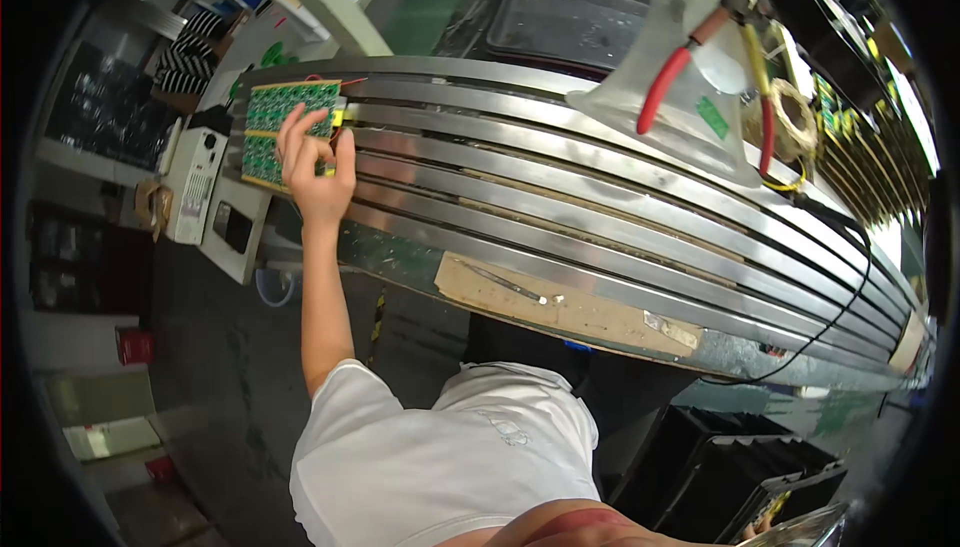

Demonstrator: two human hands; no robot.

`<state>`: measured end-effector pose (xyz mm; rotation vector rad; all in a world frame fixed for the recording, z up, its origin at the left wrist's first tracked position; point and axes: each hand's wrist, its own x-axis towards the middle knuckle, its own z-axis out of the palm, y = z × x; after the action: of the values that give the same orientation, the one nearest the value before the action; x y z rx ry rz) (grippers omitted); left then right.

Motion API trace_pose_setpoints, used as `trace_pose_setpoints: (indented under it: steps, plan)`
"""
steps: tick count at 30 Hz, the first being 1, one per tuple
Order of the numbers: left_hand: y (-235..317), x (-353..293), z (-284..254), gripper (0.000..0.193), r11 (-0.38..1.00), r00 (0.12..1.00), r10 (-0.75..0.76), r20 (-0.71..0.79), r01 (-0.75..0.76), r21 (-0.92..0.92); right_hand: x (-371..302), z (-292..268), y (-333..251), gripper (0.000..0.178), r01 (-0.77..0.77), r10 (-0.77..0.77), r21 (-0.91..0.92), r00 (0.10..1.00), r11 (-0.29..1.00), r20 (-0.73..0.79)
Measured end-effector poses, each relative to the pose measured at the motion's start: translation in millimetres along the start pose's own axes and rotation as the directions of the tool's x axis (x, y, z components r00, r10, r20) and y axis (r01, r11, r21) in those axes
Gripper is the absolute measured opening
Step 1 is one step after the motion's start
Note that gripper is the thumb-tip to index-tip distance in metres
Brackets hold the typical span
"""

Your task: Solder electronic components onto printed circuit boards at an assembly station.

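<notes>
White shirt fills the lower frame as the person's left hand reaches to the far left end of the steel rails on the bench, fingers spread and resting on a green circuit panel, apparently pressing rather than gripping it. Red-handled pliers hang at upper right; the right hand is out of view.

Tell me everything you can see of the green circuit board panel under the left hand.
The green circuit board panel is a flat, rectangular array of small repeated boards with tan edging, its far corner near a red mark. It lies at the left end of the metal rails. The left hand rests on its right part, fingers spread over it, hiding that area.
</notes>
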<state>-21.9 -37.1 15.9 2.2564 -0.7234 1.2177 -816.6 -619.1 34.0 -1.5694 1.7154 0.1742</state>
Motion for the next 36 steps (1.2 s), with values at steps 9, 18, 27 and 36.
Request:
trace_pose_setpoints:
  steps: [9, 18, 27, 36]
  plan:
    - [154.6, -7.8, 44.2, 0.036, 0.875, 0.973, 0.223, -0.060, -0.227, -0.428, 19.2, -109.0, -10.6, 0.045, -0.608, 0.188, 0.416, 0.688, 0.675, 0.700]
    - [260.3, -35.0, 28.3, 0.036, 0.397, 0.962, 0.272, -0.005, -0.117, -0.911, -80.1, -30.2, -38.5, 0.043, 0.039, -0.016, 0.975, 0.999, 0.220, -0.036]
    - [276.9, -55.7, -18.9, 0.039, 0.083, 0.886, 0.456, -0.082, -0.135, -0.987, -158.5, 299.3, -307.9, 0.034, 0.142, -0.461, 0.989, 0.876, -0.036, -0.143]
    - [225.6, -84.6, 23.3, 0.035, 0.430, 0.813, 0.581, -0.030, -0.339, -0.837, -174.0, 382.4, -357.6, 0.050, 0.009, -0.579, 0.998, 0.815, 0.067, 0.032]
